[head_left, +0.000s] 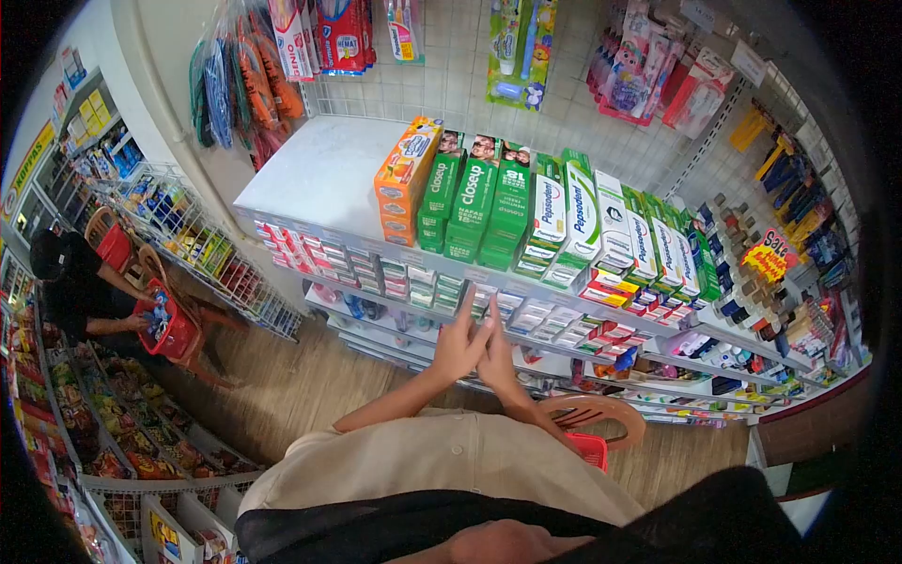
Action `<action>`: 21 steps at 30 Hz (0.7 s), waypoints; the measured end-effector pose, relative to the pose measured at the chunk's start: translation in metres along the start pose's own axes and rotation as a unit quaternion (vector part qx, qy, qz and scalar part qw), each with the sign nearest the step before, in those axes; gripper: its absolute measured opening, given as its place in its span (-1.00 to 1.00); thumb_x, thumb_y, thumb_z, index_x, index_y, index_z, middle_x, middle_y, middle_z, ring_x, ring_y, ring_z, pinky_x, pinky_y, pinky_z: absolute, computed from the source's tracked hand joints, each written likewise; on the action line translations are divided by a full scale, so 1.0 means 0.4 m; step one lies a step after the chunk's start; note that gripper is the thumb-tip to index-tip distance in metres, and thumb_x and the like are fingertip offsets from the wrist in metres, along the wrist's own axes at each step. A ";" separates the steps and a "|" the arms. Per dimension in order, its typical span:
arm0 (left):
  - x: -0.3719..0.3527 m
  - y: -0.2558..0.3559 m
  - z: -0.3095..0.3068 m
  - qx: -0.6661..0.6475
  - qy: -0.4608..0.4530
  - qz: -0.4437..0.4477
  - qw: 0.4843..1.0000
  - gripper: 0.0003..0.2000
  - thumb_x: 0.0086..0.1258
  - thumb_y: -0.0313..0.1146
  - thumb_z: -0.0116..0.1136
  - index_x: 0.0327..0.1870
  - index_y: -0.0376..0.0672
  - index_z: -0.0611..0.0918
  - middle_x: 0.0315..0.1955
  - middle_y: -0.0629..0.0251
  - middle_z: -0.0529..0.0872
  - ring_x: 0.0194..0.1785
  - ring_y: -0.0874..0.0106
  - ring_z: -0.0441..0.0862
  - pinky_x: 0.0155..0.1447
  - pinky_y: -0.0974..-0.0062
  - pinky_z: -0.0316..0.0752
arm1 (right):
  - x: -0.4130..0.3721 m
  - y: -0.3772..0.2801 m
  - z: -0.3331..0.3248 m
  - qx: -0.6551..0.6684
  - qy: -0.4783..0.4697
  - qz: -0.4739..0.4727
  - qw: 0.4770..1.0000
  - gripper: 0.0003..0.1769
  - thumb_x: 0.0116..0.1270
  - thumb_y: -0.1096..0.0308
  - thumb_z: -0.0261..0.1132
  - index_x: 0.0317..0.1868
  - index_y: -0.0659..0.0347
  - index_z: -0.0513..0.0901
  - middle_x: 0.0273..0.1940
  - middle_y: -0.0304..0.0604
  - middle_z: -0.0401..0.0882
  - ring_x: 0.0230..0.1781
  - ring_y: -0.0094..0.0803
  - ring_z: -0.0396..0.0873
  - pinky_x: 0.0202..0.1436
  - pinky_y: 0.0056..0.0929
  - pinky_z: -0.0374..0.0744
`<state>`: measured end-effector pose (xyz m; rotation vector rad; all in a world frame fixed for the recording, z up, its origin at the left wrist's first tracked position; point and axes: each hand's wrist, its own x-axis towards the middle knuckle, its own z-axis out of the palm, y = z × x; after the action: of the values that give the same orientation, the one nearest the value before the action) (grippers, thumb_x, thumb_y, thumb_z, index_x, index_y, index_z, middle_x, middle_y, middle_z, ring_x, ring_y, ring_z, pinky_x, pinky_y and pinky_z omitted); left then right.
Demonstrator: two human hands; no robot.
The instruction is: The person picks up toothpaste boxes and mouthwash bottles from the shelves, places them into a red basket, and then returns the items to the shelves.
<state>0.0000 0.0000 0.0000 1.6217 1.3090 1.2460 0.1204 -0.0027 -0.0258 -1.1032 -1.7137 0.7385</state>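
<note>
My left hand (458, 350) and my right hand (497, 359) meet in front of my body, touching each other. Their fingers are stretched out and point towards the shelf, with nothing visible held between them. Just beyond the fingertips is the shelf edge (526, 284), with rows of small toothpaste boxes (425, 289) on the level below. On the top level stand green Closeup toothpaste boxes (473, 197), white-and-green Pepsodent toothpaste boxes (583, 207) and a stack of orange boxes (407, 179).
Toothbrush packs (520, 52) hang on the wire back panel. A brown plastic chair (611, 414) with a red basket (590, 449) stands close on my right. At left, a person in black (85, 291) handles items in another red basket (174, 329). Snack racks (132, 414) line the lower left.
</note>
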 end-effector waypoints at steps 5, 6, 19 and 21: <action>0.004 0.008 -0.010 0.016 -0.006 0.003 1.000 -0.22 0.47 -0.05 0.11 0.56 -0.28 0.09 -0.67 0.21 0.49 -0.59 0.35 0.50 -0.43 0.36 0.37 | 0.000 0.026 0.017 0.179 -0.083 0.076 0.977 -0.24 0.64 0.28 -0.04 0.61 0.29 -0.27 0.60 0.10 -0.08 0.53 -0.22 0.16 0.50 -0.31 0.23; 0.002 0.007 -0.009 0.015 -0.007 0.002 1.000 -0.22 0.47 -0.05 0.11 0.56 -0.28 0.09 -0.67 0.21 0.49 -0.59 0.35 0.50 -0.43 0.36 0.37 | -0.002 0.032 0.024 0.179 -0.082 0.078 0.977 -0.24 0.64 0.28 -0.04 0.61 0.29 -0.27 0.60 0.10 -0.08 0.53 -0.22 0.16 0.50 -0.31 0.23; 0.009 0.009 -0.010 0.054 0.014 0.022 0.998 -0.26 0.50 -0.16 0.11 0.56 -0.28 0.08 -0.69 0.14 0.53 -0.64 0.32 0.52 -0.48 0.34 0.37 | 0.016 0.039 0.018 0.011 -0.059 -0.023 0.998 0.00 0.51 0.39 0.12 0.60 0.07 -0.49 0.07 0.09 0.61 -0.01 -0.14 0.66 0.10 -0.32 0.54; 0.013 0.010 -0.014 0.057 0.018 0.020 0.998 -0.26 0.49 -0.15 0.11 0.56 -0.30 0.08 -0.69 0.14 0.53 -0.65 0.31 0.51 -0.48 0.33 0.36 | 0.019 0.042 0.020 0.019 -0.068 -0.013 0.997 0.02 0.49 0.40 0.14 0.60 0.08 -0.51 0.06 0.08 0.61 -0.02 -0.13 0.66 0.08 -0.32 0.55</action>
<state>-0.0039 0.0039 0.0065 1.7186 1.3985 1.2491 0.1176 0.0112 -0.0400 -1.0229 -1.8177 0.8436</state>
